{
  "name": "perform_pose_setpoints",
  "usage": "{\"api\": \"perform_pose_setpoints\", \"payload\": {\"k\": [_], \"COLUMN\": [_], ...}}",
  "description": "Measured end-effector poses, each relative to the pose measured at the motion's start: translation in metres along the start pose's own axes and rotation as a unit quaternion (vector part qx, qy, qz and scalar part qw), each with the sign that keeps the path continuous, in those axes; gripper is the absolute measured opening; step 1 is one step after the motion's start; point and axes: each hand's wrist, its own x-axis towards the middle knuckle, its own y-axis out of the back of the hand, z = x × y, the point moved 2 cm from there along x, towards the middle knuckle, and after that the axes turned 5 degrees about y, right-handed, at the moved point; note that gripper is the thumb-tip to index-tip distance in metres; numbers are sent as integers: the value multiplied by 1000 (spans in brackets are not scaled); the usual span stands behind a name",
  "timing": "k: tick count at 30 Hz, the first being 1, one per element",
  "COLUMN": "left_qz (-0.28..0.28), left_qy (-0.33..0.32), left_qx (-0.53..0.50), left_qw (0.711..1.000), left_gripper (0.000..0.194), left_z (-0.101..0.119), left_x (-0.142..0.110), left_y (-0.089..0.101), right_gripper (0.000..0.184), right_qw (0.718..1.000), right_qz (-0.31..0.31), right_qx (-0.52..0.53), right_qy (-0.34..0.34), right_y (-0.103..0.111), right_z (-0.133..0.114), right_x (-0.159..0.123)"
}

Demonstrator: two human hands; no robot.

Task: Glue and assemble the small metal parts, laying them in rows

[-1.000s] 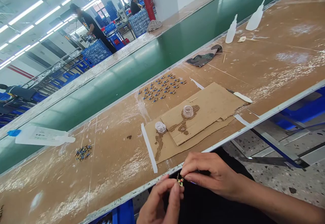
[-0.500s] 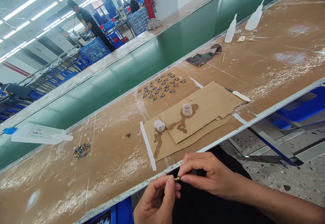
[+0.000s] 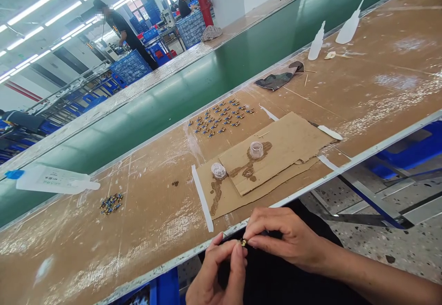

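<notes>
Between my two hands, just off the table's near edge, is a small brass-coloured part. My left hand pinches it between thumb and forefinger. From the other side, the fingertips of my right hand close on the same part; whether they hold a second tiny piece is hidden. On the table, many blue-and-brass parts lie spread in rows. A heap of similar parts sits at the left, and a few tiny dark pieces lie nearer the middle.
Cardboard sheets carry two small clear cups and wet brown stains. A large white bottle lies at the left. Two white squeeze bottles, a dark cloth and thin sticks are farther back. Beyond runs a green belt; people work behind.
My left hand has shifted slightly right and its fingers have turned a little around the brass part. My right hand stays nearly in place. The view has moved slightly.
</notes>
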Motion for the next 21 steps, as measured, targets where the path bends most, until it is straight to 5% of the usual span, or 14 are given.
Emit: {"api": "perform_pose_setpoints", "payload": {"k": [5, 9, 21], "left_qz": [-24, -60, -21], "left_qy": [-132, -142, -203], "left_qx": [37, 101, 100], "left_qw": [990, 983, 974], "left_gripper": [11, 18, 15], "left_z": [-1, -6, 2], "left_x": [7, 8, 4], "left_y": [-4, -2, 4], "right_gripper": [8, 9, 8], "right_qw": [1000, 1000, 999], "right_qz": [0, -9, -11], "right_qx": [-9, -17, -3], "right_qy": [10, 13, 30], "right_y": [2, 4, 1], "right_z": [0, -1, 1], "right_x": [2, 2, 1]}}
